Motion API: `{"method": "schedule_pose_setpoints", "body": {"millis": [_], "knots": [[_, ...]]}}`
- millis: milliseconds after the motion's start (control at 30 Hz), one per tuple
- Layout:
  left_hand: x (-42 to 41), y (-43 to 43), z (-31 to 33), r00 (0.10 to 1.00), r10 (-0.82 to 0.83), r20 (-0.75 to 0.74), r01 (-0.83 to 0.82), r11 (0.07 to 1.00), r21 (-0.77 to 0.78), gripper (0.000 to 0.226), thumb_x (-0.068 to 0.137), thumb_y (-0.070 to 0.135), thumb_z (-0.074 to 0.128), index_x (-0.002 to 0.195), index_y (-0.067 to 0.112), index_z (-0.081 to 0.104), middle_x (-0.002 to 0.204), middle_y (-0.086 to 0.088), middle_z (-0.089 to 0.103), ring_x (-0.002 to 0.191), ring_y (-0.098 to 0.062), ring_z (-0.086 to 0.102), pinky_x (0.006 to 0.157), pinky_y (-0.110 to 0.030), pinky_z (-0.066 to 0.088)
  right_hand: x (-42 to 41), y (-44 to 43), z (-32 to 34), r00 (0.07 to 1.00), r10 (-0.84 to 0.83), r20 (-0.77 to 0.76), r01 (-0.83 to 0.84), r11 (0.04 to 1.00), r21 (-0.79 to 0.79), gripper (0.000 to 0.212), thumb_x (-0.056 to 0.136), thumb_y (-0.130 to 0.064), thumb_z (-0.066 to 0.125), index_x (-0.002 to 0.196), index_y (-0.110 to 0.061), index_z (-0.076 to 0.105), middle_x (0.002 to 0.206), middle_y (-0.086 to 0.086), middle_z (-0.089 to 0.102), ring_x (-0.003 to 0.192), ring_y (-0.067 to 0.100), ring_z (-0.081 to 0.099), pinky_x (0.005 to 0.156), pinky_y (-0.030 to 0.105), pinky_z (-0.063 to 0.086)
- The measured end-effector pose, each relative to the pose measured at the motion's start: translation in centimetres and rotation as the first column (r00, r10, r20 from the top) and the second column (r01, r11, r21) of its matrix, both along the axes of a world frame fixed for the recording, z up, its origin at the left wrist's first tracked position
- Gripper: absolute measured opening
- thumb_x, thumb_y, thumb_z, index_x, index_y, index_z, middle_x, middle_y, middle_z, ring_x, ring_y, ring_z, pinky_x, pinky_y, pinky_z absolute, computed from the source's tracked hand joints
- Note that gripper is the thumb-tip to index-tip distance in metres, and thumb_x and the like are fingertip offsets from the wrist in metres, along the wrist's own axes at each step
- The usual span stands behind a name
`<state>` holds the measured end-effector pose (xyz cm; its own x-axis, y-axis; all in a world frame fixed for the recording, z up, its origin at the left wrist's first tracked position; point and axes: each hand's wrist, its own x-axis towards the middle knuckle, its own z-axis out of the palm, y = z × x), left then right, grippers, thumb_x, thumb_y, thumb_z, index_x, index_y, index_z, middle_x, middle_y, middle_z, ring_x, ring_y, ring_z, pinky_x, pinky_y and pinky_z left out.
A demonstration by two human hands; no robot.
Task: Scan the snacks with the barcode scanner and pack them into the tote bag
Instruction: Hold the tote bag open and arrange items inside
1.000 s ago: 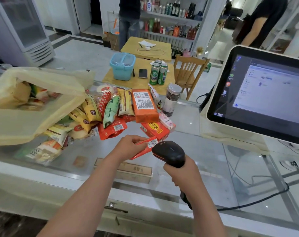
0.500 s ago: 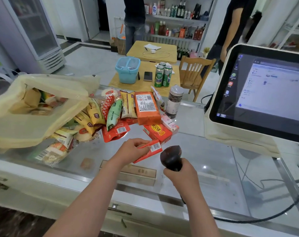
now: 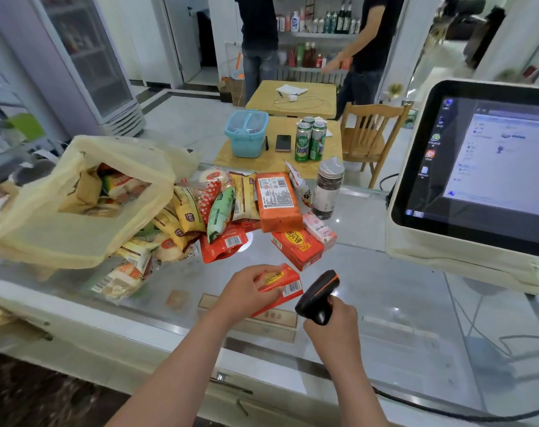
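Over the glass counter (image 3: 391, 291), the left hand (image 3: 245, 292) grips a red snack box (image 3: 282, 283), fingers curled over its left end, thumb underneath, the barcode end sticking out bare to the right. Just right of it, the right hand (image 3: 334, 323) wraps round the handle of the barcode scanner (image 3: 319, 294), head tilted toward that label. The tote bag (image 3: 77, 238) slumps open far left, beside the heaped snacks (image 3: 225, 211).
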<state>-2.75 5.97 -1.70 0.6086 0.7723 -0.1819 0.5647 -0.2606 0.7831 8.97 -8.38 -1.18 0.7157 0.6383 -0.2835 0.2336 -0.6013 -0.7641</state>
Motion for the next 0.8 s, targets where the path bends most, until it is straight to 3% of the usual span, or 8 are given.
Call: {"method": "schedule_pose_setpoints", "body": {"millis": [100, 167, 267, 333, 500, 633, 733, 800], "knots": [[-1.8, 0.0, 0.0, 0.999, -0.033, 0.028, 0.03, 0.993, 0.113, 0.053, 0.069, 0.046, 0.076, 0.119, 0.035, 0.062, 0.114, 0.01, 0.061, 0.104, -0.009, 0.059, 0.088, -0.03, 0.052, -1.2, 0.6, 1.3, 0.96, -0.094, 0.262, 0.121, 0.988, -0.092, 0.069, 0.076, -0.026, 0.071, 0.138, -0.02, 0.042, 0.132, 0.011, 0.041, 0.122, 0.029, 0.037, 0.101, 0.04, 0.035], [-3.3, 0.5, 0.6, 0.994, -0.105, 0.037, 0.095, 0.975, 0.2, 0.059, 0.062, 0.055, 0.072, 0.117, 0.038, 0.062, 0.113, 0.017, 0.061, 0.106, -0.005, 0.057, 0.091, -0.033, 0.05, -2.5, 1.6, 3.0, 0.939, -0.136, 0.316, 0.136, 0.99, 0.021, 0.063, 0.08, -0.03, 0.069, 0.138, -0.022, 0.044, 0.132, 0.009, 0.043, 0.121, 0.028, 0.037, 0.101, 0.039, 0.034], [-5.9, 1.7, 2.9, 0.976, -0.211, 0.061, 0.181, 0.93, 0.32, 0.055, 0.062, 0.041, 0.079, 0.115, 0.035, 0.062, 0.104, 0.031, 0.057, 0.102, 0.008, 0.052, 0.089, -0.014, 0.042, -4.9, 4.4, 5.3, 0.993, -0.059, -0.1, 0.077, 0.98, 0.186, 0.052, 0.086, -0.04, 0.065, 0.132, -0.024, 0.048, 0.119, 0.001, 0.057, 0.104, 0.017, 0.055, 0.084, 0.032, 0.045], [-7.9, 2.9, 5.0, 0.955, -0.294, 0.021, 0.262, 0.879, 0.399, 0.057, 0.064, 0.035, 0.08, 0.117, 0.034, 0.06, 0.104, 0.029, 0.057, 0.099, 0.008, 0.05, 0.086, -0.01, 0.036, -6.8, 6.4, 6.2, 0.937, -0.023, -0.348, 0.098, 0.975, 0.2, 0.055, 0.085, -0.045, 0.066, 0.132, -0.026, 0.047, 0.111, 0.0, 0.062, 0.096, 0.014, 0.061, 0.079, 0.03, 0.047], [-15.2, 6.6, 8.7, 0.914, -0.405, 0.027, 0.347, 0.814, 0.465, 0.059, 0.065, 0.038, 0.076, 0.119, 0.038, 0.054, 0.104, 0.025, 0.058, 0.092, 0.007, 0.048, 0.084, -0.013, 0.036, -12.0, 10.8, 7.8, 0.855, 0.049, -0.517, 0.047, 0.984, 0.171, 0.042, 0.084, -0.035, 0.07, 0.121, -0.018, 0.058, 0.099, 0.007, 0.07, 0.086, 0.021, 0.069, 0.072, 0.036, 0.056], [-21.3, 9.6, 10.1, 0.896, -0.435, 0.093, 0.335, 0.797, 0.503, 0.064, 0.067, 0.038, 0.077, 0.125, 0.04, 0.05, 0.114, 0.02, 0.061, 0.102, 0.0, 0.054, 0.094, -0.028, 0.042, -18.3, 14.4, 9.0, 0.66, 0.26, -0.705, -0.079, 0.957, 0.278, 0.035, 0.076, -0.018, 0.069, 0.11, -0.013, 0.061, 0.091, 0.016, 0.074, 0.079, 0.028, 0.071, 0.069, 0.042, 0.056], [-26.0, 12.6, 10.4, 0.921, -0.368, 0.126, 0.276, 0.848, 0.453, 0.074, 0.068, 0.047, 0.08, 0.131, 0.052, 0.041, 0.125, 0.043, 0.039, 0.118, 0.019, 0.03, 0.107, -0.021, 0.029, -22.8, 17.4, 9.0, 0.708, 0.202, -0.676, 0.027, 0.95, 0.312, 0.033, 0.08, -0.011, 0.067, 0.112, -0.011, 0.059, 0.084, 0.014, 0.074, 0.07, 0.026, 0.069, 0.061, 0.038, 0.052], [-28.6, 15.1, 10.3, 0.968, -0.146, 0.202, 0.015, 0.842, 0.539, 0.077, 0.067, 0.06, 0.071, 0.134, 0.053, 0.035, 0.132, 0.038, 0.032, 0.126, 0.017, 0.022, 0.109, -0.03, 0.025, -25.0, 19.3, 8.9, 0.729, 0.134, -0.671, 0.13, 0.936, 0.328, 0.035, 0.081, -0.011, 0.068, 0.115, -0.009, 0.058, 0.087, 0.015, 0.072, 0.066, 0.024, 0.068, 0.051, 0.032, 0.051]]}}
